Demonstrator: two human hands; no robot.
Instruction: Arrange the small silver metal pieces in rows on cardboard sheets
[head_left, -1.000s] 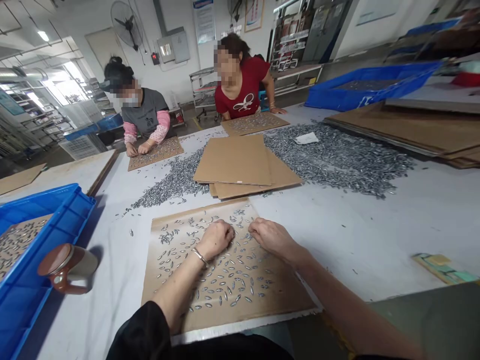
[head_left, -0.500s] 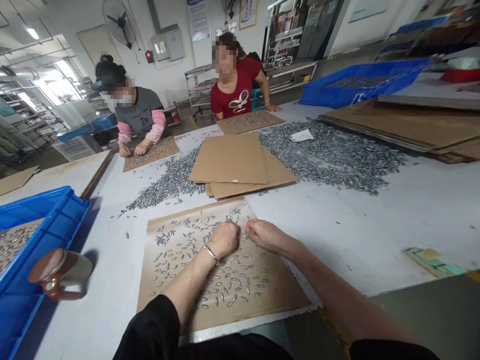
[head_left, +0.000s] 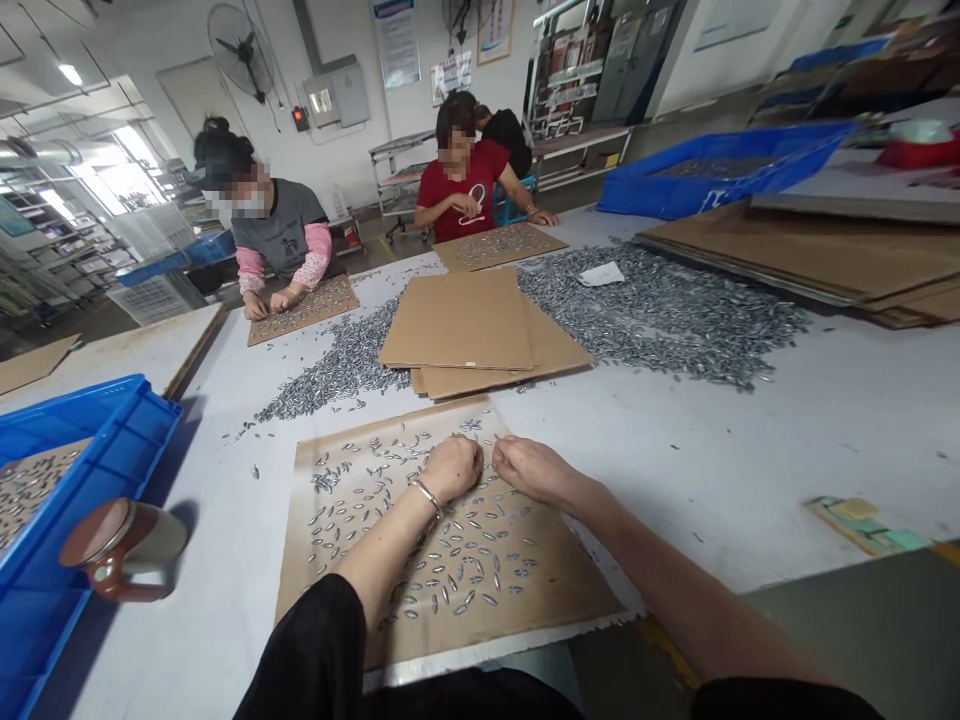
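A brown cardboard sheet [head_left: 592,590] lies before me at the table's front edge, with many small silver spindle-shaped metal pieces [head_left: 450,580] spread over it. My left hand [head_left: 455,468], with a bangle at the wrist, is closed above the sheet's upper middle. Close beside it my right hand [head_left: 529,468] is closed too, near the sheet's right edge. Thumb and fingers are pressed together on both hands. What sits between the fingertips is too small or hidden to make out. A denser cluster of pieces lies at the sheet's upper left.
Beyond the sheet lie stacked cardboard sheets [head_left: 457,320] and a wide heap of metal pieces [head_left: 667,310]. A blue crate [head_left: 142,430] and a lidded mug [head_left: 124,550] stand left. Two co-workers sit across the table [head_left: 750,450]; another blue crate [head_left: 630,190] is at the back right.
My left hand has shifted slightly right and up; my right hand stays almost in place. The co-worker in red has lowered their head and raised one hand to the chest.
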